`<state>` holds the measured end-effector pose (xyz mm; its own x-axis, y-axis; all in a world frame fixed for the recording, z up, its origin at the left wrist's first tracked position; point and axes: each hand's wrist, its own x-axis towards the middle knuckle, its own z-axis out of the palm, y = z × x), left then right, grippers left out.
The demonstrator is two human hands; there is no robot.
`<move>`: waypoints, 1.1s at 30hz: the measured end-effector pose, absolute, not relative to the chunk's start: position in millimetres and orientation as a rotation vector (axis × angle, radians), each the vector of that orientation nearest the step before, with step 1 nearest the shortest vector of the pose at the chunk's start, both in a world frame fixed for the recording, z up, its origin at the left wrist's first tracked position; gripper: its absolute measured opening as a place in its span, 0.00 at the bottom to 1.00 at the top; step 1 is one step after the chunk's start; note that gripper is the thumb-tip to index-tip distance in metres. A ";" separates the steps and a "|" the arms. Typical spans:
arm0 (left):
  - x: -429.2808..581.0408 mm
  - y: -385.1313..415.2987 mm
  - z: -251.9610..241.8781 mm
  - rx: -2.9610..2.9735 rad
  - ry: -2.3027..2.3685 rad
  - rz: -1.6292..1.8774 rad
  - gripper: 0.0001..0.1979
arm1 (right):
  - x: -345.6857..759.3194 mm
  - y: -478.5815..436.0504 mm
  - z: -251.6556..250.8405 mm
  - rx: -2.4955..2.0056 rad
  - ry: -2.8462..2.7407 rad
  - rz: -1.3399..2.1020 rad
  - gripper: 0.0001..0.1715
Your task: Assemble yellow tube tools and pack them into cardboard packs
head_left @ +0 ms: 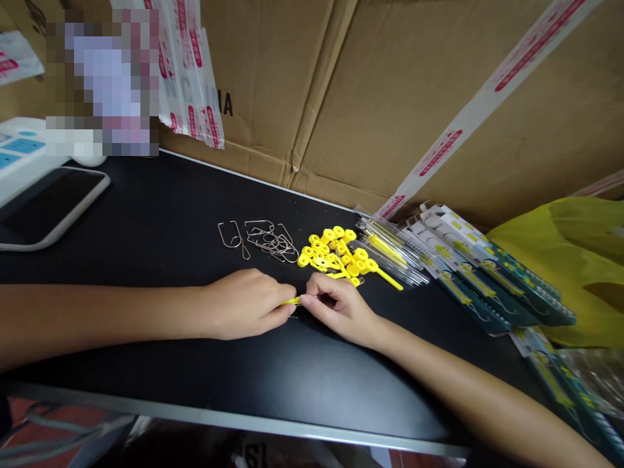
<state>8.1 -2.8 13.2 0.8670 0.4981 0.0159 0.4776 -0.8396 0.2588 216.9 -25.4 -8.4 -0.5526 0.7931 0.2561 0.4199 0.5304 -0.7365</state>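
My left hand [253, 304] is closed on a small yellow plastic part [291, 301], whose end pokes out between thumb and fingers. Meeting it, my right hand [338, 307] pinches at the same spot with thumb and forefinger; a thin bit of metal seems to show there, too small to make out. Just behind my hands lies a heap of yellow plastic pieces [336, 250], ring-topped or rod-like, with a small dark spring among them. Left of the heap are several bent wire hooks [273, 240], tangled together.
Clear plastic tubes [394, 250] lie right of the heap. Beyond them are printed packages [468, 266] and a yellow bag [560, 260]. A phone [53, 205] and a white power strip [24, 153] are at the left. Cardboard boxes [414, 78] wall the back of the black table [160, 234].
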 end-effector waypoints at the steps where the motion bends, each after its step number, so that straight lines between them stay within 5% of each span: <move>1: 8.1 -2.7 13.0 2.793 0.742 0.123 0.14 | 216.7 -25.3 -8.1 -0.976 -2.189 0.840 0.13; 33: 8.0 -3.7 13.6 2.769 0.749 0.097 0.13 | 217.0 -26.0 -9.0 -0.963 -2.186 0.845 0.13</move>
